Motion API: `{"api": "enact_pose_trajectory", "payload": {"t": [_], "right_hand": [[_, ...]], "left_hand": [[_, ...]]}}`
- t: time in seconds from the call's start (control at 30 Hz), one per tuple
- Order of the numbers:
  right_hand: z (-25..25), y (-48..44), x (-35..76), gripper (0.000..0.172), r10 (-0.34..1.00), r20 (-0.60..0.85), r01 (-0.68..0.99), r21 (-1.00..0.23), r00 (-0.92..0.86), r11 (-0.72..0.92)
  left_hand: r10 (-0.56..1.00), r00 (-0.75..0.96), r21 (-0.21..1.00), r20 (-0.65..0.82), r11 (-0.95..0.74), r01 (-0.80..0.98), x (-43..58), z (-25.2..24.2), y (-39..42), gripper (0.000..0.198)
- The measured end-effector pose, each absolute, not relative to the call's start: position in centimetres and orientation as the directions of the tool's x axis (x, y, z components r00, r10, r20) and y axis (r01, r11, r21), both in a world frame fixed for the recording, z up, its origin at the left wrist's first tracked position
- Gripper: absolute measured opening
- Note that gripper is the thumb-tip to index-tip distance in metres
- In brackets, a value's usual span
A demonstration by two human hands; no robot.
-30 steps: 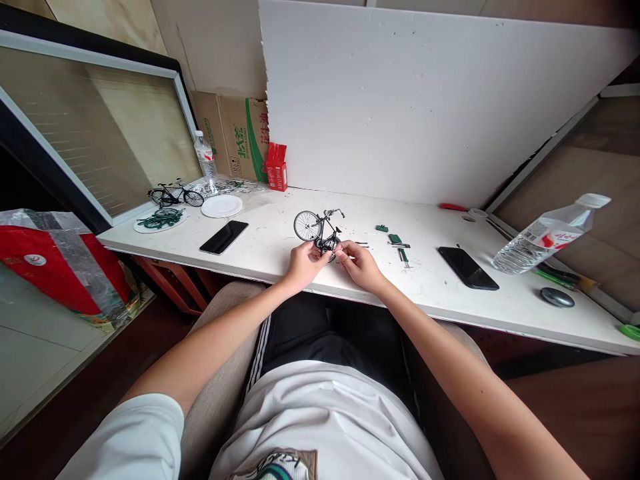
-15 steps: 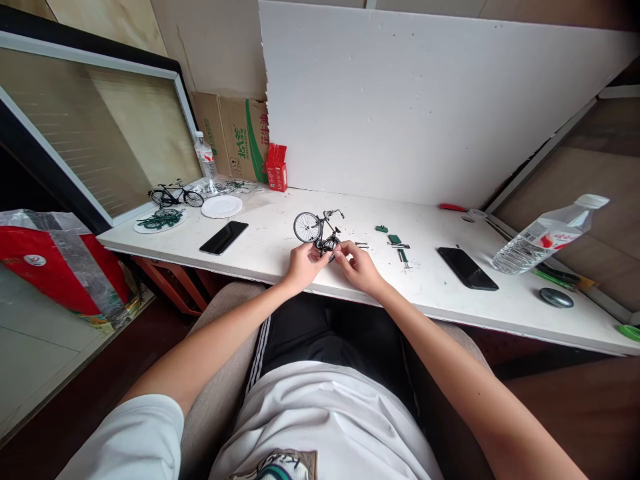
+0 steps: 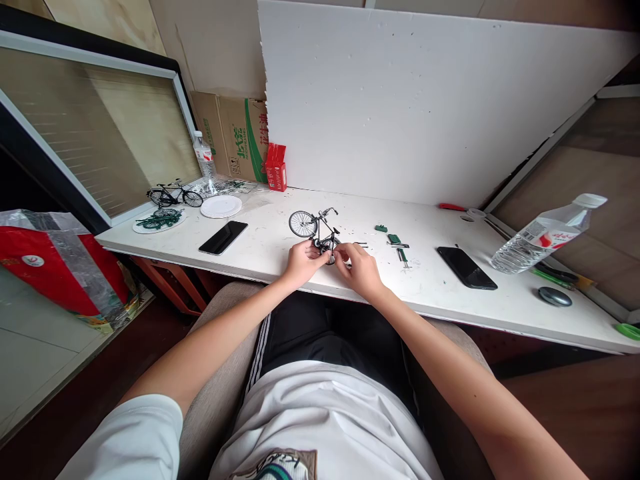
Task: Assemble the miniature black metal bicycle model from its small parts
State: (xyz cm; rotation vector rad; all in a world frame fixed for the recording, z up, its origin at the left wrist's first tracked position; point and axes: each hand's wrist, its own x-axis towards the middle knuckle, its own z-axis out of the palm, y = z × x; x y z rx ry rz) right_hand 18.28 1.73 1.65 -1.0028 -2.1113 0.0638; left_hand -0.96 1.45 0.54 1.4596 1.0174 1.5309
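Left hand (image 3: pixel 301 263) pinches the model bicycle (image 3: pixel 317 228); right hand (image 3: pixel 362 269) beside it, grip unclear; green pieces (image 3: pixel 394 239) lie near, phone (image 3: pixel 467 268) beyond.

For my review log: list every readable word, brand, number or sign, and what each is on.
"北大荒": green, cardboard box
"花生油": red, same box; its smaller print is unreadable
Small red box: print too small
Left bottle, right bottle: labels unreadable
Shirt patch: lettering unclear
Red bag: round white emblem, unreadable
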Motion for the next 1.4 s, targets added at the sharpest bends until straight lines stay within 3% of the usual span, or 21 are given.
{"api": "enact_pose_trajectory", "payload": {"t": [0.73, 1.0, 1.23, 1.4], "right_hand": [[1.03, 1.83, 17.79, 0.038, 0.624, 0.686, 0.753, -0.168, -0.374, 0.636], [1.4, 1.93, 18.19, 0.056, 0.713, 0.606, 0.734, -0.295, -0.352, 0.612], [1.8, 1.95, 18.22, 0.047, 0.773, 0.544, 0.72, -0.387, -0.326, 0.576], [1.96, 2.33, 18.45, 0.052, 0.819, 0.493, 0.721, -0.448, -0.293, 0.528]], "left_hand": [[0.944, 0.014, 0.944, 0.331, -0.331, -0.015, -1.08, 0.57, 1.67, 0.04], [0.94, 0.043, 0.94, 0.339, -0.34, 0.026, -0.88, 0.35, 1.52, 0.038], [0.933, 0.034, 0.932, 0.358, -0.36, 0.046, -0.95, 0.06, 1.75, 0.038], [0.935, 0.044, 0.933, 0.352, -0.355, 0.058, -0.92, -0.08, 1.79, 0.037]]}}
